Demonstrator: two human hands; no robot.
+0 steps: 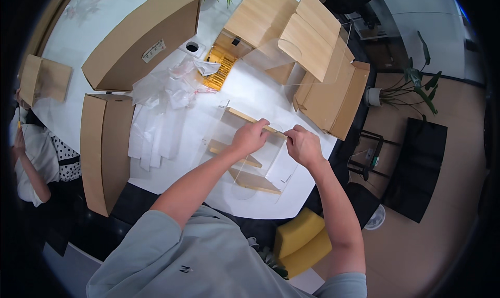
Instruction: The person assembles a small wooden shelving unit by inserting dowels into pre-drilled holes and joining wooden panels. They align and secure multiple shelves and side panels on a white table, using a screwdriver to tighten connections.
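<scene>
A clear acrylic rack (250, 157) with thin wooden shelf strips lies on the white table (219, 90) in front of me. My left hand (251, 136) and my right hand (303, 146) both pinch the top wooden strip (245, 116) near its right end, fingertips almost touching. Two more wooden strips (255, 182) show through the clear panels below my hands.
Crumpled clear plastic bags (166, 97) lie left of the rack. Long cardboard boxes (107, 147) stand at the left, wooden panels and an open carton (328, 90) at the back right. Another person (31, 152) sits at the far left. A yellow stool (302, 241) stands below the table edge.
</scene>
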